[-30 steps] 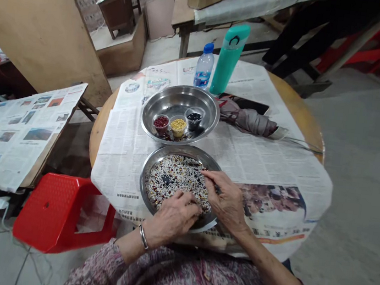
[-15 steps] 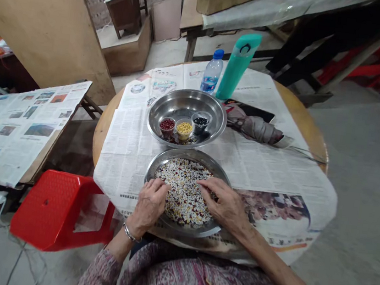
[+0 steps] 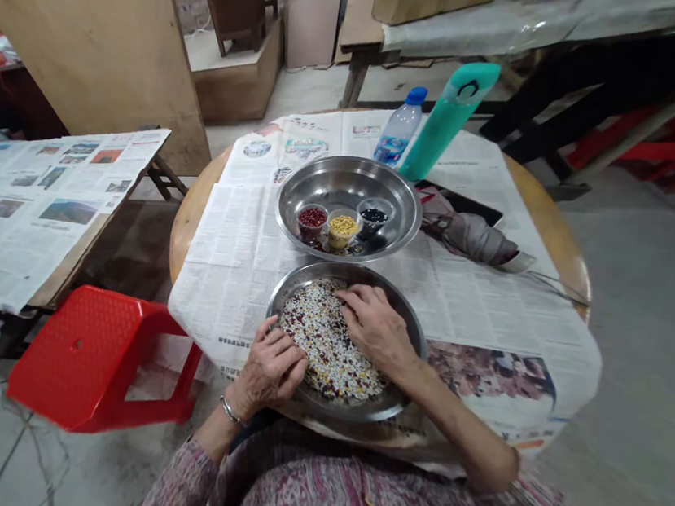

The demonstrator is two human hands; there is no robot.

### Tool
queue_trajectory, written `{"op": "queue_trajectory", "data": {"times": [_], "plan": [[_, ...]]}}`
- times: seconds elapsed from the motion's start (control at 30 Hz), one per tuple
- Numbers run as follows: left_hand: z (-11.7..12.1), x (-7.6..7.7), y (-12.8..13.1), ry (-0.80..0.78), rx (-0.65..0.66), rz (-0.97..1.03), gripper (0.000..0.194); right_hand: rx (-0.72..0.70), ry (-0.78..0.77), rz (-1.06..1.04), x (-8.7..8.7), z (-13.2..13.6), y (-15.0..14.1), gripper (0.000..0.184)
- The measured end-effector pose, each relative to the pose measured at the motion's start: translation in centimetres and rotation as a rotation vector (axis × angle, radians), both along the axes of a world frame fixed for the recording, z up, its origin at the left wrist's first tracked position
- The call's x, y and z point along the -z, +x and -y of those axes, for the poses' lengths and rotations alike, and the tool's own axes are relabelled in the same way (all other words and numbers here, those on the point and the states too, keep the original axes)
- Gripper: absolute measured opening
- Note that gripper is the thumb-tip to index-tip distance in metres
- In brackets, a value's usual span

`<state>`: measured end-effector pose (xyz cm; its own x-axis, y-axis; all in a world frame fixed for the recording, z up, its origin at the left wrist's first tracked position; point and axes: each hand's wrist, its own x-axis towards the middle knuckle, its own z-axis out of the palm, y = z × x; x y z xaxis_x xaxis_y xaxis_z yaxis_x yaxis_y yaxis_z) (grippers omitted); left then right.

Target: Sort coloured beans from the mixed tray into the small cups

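Newspaper-topped table — mixed grains right beneath the right hand.

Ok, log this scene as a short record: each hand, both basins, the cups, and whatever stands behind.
Left hand: at the near basin's left rim; grip unclear
Right hand: fingertips at the mixture
Near basin: mixture of white, red, yellow and dark pieces
Far basin: three cups, loose pieces beside them
Cups: left, dark red; middle, yellow; right, black
Behind: blue-capped bottle, teal flask
Table cover: newspaper
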<state>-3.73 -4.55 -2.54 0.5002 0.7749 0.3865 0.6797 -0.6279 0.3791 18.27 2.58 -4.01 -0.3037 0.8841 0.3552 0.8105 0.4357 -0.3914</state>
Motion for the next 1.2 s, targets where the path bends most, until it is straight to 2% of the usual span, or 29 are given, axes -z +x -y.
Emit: {"op": "queue_trajectory", "data": {"times": [0.07,0.13,0.3,0.37,0.43,0.53,0.63,0.73,0.83,0.97,1.1,1.2], "plan": [[0.0,0.0,0.0,-0.007,-0.009,0.006,0.017,0.047,0.028,0.052,-0.1,-0.5,-1.3,0.027],[0.0,0.1,-0.1,-0.003,-0.021,0.024,0.015,-0.007,0.021,0.071,-0.4,-0.2,-2.8,0.029],[0.2,0.5,-0.3,0.033,-0.057,0.083,0.013,-0.396,-0.098,0.059,-1.7,2.9,-4.3,0.031],[0.3,0.6,-0.4,0.035,-0.055,0.099,0.015,-0.533,-0.139,0.072,-1.9,4.0,-3.5,0.032],[0.3,0.5,-0.4,0.024,-0.046,0.100,0.015,-0.612,-0.139,0.087,-1.9,4.5,-1.9,0.028],[0.2,0.4,-0.4,0.002,-0.044,0.093,0.015,-0.567,-0.057,0.103,-1.3,3.9,0.8,0.016],[0.2,0.3,-0.4,-0.020,-0.032,0.054,0.015,-0.366,0.020,0.116,-0.6,2.2,2.9,0.018],[0.1,0.3,-0.4,-0.015,-0.010,0.021,0.016,-0.163,0.067,0.140,-0.3,0.9,3.5,0.020],[0.0,0.4,-0.3,-0.018,-0.008,-0.001,0.017,-0.067,0.066,0.209,-0.3,1.2,3.4,0.022],[0.1,0.4,-0.2,-0.026,-0.026,-0.017,0.018,-0.122,0.002,0.195,-0.5,4.1,2.9,0.021],[0.1,0.4,-0.2,-0.017,-0.042,0.021,0.016,-0.324,-0.098,0.085,-1.0,7.1,1.1,0.021],[0.2,0.5,-0.3,0.002,-0.043,0.049,0.018,-0.495,-0.132,0.060,-1.3,7.3,-1.0,0.019]]}}
